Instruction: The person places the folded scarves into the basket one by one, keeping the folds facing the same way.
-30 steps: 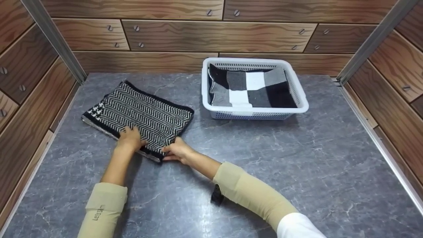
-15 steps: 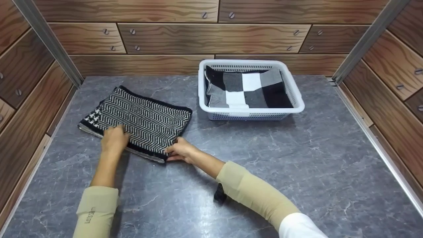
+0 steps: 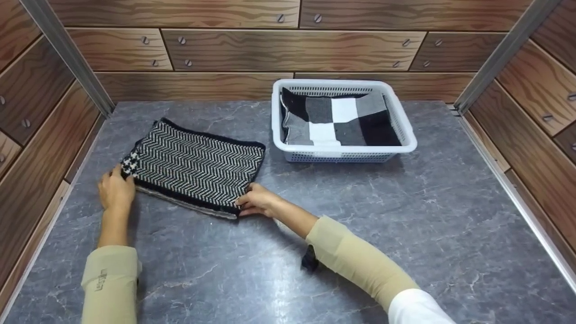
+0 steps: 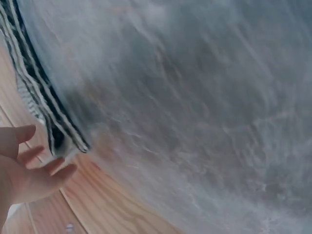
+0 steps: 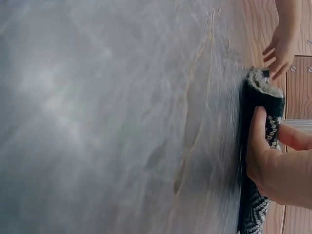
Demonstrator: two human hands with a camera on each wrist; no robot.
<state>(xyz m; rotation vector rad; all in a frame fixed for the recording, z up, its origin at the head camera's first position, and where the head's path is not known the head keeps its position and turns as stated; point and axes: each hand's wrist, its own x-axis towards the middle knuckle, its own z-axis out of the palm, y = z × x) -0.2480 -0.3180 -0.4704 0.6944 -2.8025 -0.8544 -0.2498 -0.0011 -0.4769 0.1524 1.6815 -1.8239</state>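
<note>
A folded black-and-white herringbone knit (image 3: 198, 166) with black borders lies on the left part of the table in the head view. At its near right corner my right hand (image 3: 258, 200) pinches the edge; in the right wrist view, thumb and fingers of that hand (image 5: 278, 165) straddle the folded layers. By the near left corner, my left hand (image 3: 116, 189) has its fingertips right at the edge. The left wrist view shows the left hand (image 4: 31, 168) with spread, relaxed fingers beside the corner of the knit (image 4: 48, 107), its layers stacked.
A white plastic basket (image 3: 346, 155) stands at the back of the table, right of the knit. Inside it lies a folded black, grey and white checked knit (image 3: 346, 121). Wood-patterned walls (image 3: 292, 49) enclose the grey marbled table (image 3: 382, 234) at the back and sides.
My left hand has slid left along the knit's near edge, from its middle to the left corner. The right hand keeps its pinch, and that corner has shifted slightly right.
</note>
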